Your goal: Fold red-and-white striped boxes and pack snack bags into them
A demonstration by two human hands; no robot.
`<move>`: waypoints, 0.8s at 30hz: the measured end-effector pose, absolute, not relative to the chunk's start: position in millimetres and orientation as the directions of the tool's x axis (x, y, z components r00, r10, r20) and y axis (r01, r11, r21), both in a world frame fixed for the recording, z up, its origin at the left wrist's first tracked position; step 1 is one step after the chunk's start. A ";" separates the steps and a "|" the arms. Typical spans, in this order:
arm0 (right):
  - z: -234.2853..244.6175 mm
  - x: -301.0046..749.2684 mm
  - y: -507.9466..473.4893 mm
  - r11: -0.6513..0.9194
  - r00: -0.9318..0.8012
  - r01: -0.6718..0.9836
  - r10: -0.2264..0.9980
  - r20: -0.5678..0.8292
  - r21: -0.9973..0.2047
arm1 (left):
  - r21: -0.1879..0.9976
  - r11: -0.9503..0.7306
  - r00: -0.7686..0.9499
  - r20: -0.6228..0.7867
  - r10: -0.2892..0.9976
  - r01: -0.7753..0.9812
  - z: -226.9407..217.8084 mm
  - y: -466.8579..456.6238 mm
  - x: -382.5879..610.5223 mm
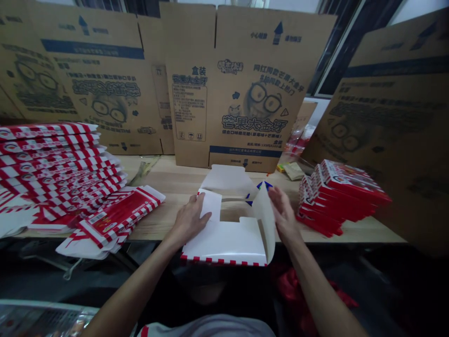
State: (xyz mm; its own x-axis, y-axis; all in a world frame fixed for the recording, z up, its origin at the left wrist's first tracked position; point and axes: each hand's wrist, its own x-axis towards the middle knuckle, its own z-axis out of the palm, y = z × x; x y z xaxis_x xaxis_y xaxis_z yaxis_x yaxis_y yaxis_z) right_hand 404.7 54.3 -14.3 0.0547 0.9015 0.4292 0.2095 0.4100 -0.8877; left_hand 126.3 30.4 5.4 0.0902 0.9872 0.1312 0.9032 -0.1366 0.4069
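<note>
Hands [236,217] flanking half-folded white carton [228,241]

A half-folded white carton [228,236], edged with a red-and-white striped band along its near side, is held between the left hand [189,220] and the right hand [284,215]. One side flap is pinned under the left thumb; another is stood upright against the right palm. The rear flap is raised beyond the fingertips.
</note>
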 end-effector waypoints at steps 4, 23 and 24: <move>-22.1 373.3 65.2 0.341 -0.154 0.346 0.939 0.306 -0.874 | 0.318 -0.098 0.072 0.093 0.993 0.943 7.8 30.5 133.5; -8.2 381.1 79.7 0.247 0.033 0.215 0.965 0.260 -0.945 | 0.351 -0.195 0.170 0.101 0.980 0.916 8.1 33.1 119.5; 3.9 384.2 91.0 0.203 0.024 0.126 0.978 0.207 -0.971 | 0.387 -0.221 0.190 0.119 0.975 0.895 6.1 33.2 116.8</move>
State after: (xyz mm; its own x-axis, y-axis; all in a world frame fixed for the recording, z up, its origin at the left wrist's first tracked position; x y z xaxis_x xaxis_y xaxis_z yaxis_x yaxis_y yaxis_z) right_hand 384.2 91.0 3.9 0.0237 0.9780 0.2071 0.1257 0.2026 -0.9712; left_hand 116.8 33.2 6.1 0.1897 0.9746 0.1188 0.8949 -0.2215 0.3875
